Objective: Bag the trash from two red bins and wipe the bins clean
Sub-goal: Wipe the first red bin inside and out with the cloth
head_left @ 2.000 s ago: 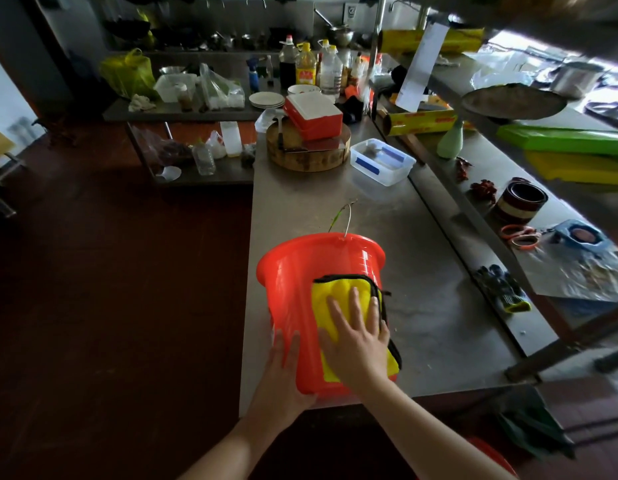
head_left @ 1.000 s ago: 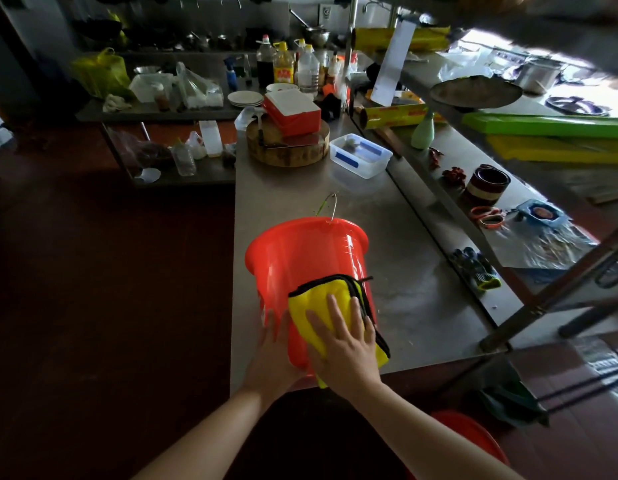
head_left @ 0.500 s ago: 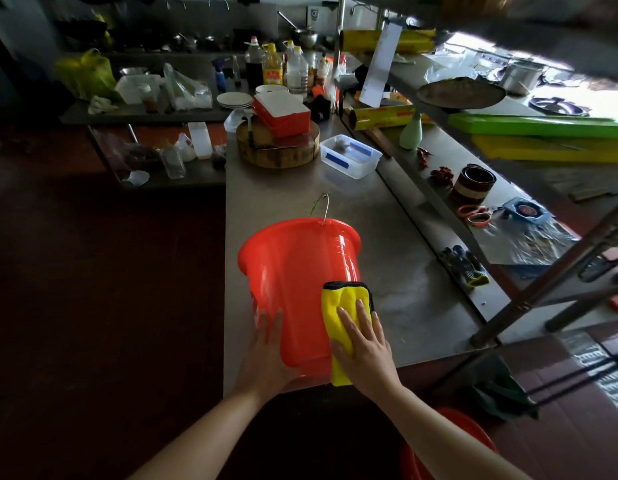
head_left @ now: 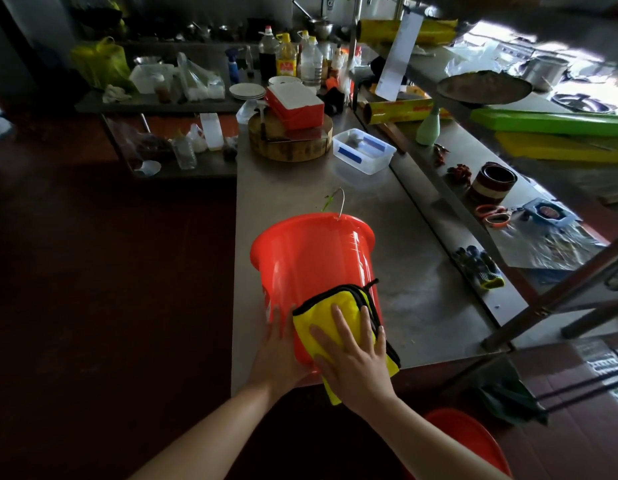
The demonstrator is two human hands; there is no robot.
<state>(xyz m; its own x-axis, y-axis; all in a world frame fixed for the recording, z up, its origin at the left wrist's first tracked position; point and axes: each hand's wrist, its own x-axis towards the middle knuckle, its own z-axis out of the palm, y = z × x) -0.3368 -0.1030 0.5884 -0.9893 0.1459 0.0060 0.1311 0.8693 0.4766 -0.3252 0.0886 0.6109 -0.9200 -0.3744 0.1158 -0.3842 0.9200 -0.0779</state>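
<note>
On the steel counter (head_left: pixel 414 306), right hand (head_left: pixel 352 358) presses fluffy yellow cloth (head_left: pixel 335 306) against glossy red bin (head_left: pixel 314 258).

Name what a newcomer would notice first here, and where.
The bright red bin at the near edge of the steel table stands out first. The right hand presses a yellow cloth flat on its side; the left hand rests on its left. A second bin, also red, shows at bottom right.
</note>
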